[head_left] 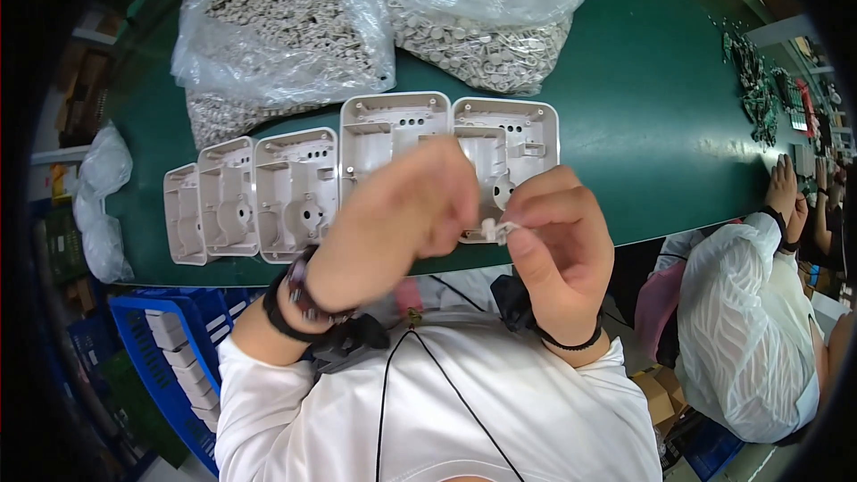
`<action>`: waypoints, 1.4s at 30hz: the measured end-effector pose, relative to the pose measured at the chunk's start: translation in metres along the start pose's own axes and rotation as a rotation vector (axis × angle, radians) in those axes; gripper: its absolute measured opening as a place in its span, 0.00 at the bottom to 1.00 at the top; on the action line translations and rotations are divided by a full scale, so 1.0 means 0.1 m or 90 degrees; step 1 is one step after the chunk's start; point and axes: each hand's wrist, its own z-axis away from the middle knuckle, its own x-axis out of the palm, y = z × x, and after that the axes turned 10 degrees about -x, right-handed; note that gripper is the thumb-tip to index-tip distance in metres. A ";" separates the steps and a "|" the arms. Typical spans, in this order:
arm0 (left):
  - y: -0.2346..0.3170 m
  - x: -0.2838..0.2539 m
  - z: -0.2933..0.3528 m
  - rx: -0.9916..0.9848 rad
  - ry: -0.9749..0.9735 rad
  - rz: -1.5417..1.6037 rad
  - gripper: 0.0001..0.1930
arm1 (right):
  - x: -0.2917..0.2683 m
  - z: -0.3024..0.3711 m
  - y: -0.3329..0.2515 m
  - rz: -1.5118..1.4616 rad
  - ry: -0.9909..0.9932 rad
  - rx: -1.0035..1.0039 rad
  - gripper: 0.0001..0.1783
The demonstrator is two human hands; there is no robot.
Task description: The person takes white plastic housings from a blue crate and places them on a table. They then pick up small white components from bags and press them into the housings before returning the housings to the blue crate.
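Note:
Between the thumb and fingers of my right hand (571, 245) is a small white plastic part (500, 231), pinched near the table's front edge. My left hand (415, 205) is close to it on the left, over the housings. It is bent at the wrist and smeared by motion, and its fingertips are mostly hidden. A row of several off-white plastic housings lies open side up in front of me. The right-end housing (547, 134) is behind my right hand, and the housing beside it (368, 138) is partly covered by my left hand. Another housing (278, 180) lies further left.
Two clear plastic bags, a left bag (286, 36) and a right bag (500, 36), hold many small white parts on the green table (643, 125). A blue crate (170, 375) with white pieces stands below left. Another person (745, 339) works at the right, near dark cables (754, 80).

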 end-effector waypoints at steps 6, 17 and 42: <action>0.01 -0.07 0.22 0.097 -0.048 -0.666 0.15 | -0.13 -0.04 0.02 -0.151 -0.121 0.086 0.10; 0.10 -0.19 0.21 0.142 -0.076 -0.595 0.12 | -0.19 -0.37 -0.15 0.276 -0.328 -0.254 0.13; 0.21 -0.73 0.62 0.128 0.179 -0.161 0.26 | -0.36 -0.91 0.25 0.704 -0.508 -0.071 0.09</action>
